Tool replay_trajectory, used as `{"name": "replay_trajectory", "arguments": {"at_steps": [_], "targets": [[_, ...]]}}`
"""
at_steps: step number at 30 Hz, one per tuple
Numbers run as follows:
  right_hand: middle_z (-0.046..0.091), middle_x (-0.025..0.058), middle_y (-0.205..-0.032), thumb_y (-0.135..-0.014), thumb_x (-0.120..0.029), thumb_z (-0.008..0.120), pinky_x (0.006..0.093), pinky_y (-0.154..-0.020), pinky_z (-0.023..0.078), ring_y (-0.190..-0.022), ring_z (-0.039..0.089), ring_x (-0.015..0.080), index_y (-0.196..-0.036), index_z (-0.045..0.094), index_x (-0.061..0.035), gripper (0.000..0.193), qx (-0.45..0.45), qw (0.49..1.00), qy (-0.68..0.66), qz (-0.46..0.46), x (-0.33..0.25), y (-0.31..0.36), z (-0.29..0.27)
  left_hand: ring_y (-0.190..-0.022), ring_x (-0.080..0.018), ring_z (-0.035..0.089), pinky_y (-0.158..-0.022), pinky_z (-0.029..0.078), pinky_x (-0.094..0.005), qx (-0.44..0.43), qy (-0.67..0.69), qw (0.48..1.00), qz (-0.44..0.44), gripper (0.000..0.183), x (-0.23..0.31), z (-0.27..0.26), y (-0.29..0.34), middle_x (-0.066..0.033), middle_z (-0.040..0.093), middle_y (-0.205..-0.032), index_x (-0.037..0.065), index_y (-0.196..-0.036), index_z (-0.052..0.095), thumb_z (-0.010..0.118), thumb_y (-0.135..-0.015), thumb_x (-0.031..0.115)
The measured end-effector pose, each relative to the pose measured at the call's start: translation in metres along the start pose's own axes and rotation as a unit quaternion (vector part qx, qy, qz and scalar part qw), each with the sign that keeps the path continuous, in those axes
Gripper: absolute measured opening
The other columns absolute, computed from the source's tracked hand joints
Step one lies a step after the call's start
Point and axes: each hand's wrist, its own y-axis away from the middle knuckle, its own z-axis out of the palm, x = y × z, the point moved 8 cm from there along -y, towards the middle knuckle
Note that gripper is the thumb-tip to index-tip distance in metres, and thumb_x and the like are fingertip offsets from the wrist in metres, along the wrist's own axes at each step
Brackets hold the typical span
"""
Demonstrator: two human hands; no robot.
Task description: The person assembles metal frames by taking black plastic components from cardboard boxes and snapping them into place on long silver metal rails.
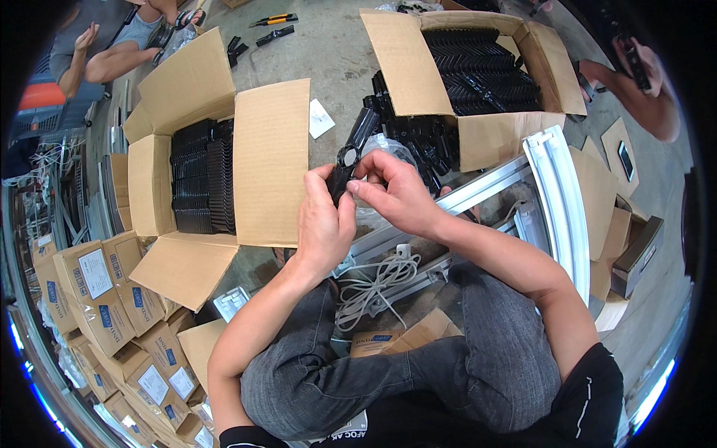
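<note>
My left hand is closed around the lower end of a long black plastic part with a round grey disc at its middle. The part is tilted, its far end pointing up and to the right. From the right, the bent fingers and thumb of my right hand pinch against the same part just below the disc; the exact contact is partly hidden. Beyond my hands lies a heap of loose black parts beside a clear plastic bag. Rows of black parts fill the open carton on the left.
Another open carton of black parts stands at the far right. A white metal frame and a coiled grey cable lie near my legs. Closed cartons are stacked at left. Two other people sit nearby; a phone lies at right.
</note>
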Motion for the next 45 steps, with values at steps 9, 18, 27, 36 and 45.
{"name": "replay_trajectory", "arguments": {"at_steps": [9,18,27,36,45], "targets": [[0.056,0.0021,-0.067,-0.097,-0.022,0.065,0.0292,-0.055,0.040,-0.064,0.047,0.0068,-0.091,0.062,0.0014,0.024,-0.006,1.000,-0.002,0.022,0.008,0.001,0.000,-0.082,-0.0433,0.065,-0.073,0.050,-0.0486,-0.005,0.025,1.000,-0.015,0.037,-0.002,0.002,0.000,-0.0286,0.062,-0.093,-0.004,-0.125,0.038,0.055,-0.094,0.004],[0.053,-0.0033,-0.070,-0.099,-0.028,0.065,0.0247,-0.054,0.037,-0.063,0.044,0.0047,-0.098,0.064,-0.0015,0.027,0.043,0.995,-0.089,0.034,0.027,-0.012,-0.022,-0.070,-0.0120,0.054,-0.063,0.049,-0.0313,-0.102,0.444,0.857,-0.241,0.031,-0.033,0.024,0.006,-0.0079,0.059,-0.094,0.002,-0.122,0.043,0.059,-0.096,0.007],[0.040,-0.0089,-0.067,-0.094,-0.028,0.069,0.0191,-0.048,0.024,-0.052,0.034,0.0006,-0.131,0.053,-0.0025,0.047,-0.168,0.863,-0.462,0.115,0.011,-0.006,-0.022,-0.078,-0.0208,0.062,-0.073,0.055,-0.0380,-0.277,0.606,0.699,-0.261,0.041,0.003,0.032,0.016,-0.0128,0.063,-0.095,-0.002,-0.127,0.048,0.059,-0.094,0.020],[0.058,-0.0059,-0.078,-0.092,-0.026,0.074,0.0192,-0.049,0.027,-0.055,0.040,-0.0005,-0.118,0.061,-0.0044,0.036,-0.131,0.928,-0.316,0.145,0.021,-0.006,-0.021,-0.100,-0.0199,0.067,-0.092,0.052,-0.0329,-0.252,0.374,0.862,-0.232,0.042,-0.009,0.035,0.013,-0.0151,0.068,-0.113,-0.002,-0.133,0.051,0.058,-0.101,0.023],[0.065,-0.0059,-0.096,-0.089,-0.023,0.077,0.0183,-0.064,0.041,-0.080,0.054,0.0006,-0.118,0.061,-0.0081,0.036,-0.144,0.961,-0.225,0.066,0.003,-0.009,-0.017,-0.102,-0.0119,0.065,-0.089,0.052,-0.0272,-0.183,0.373,0.884,-0.213,0.036,-0.022,0.024,0.007,-0.0071,0.070,-0.113,0.000,-0.127,0.060,0.070,-0.094,0.008]]}}
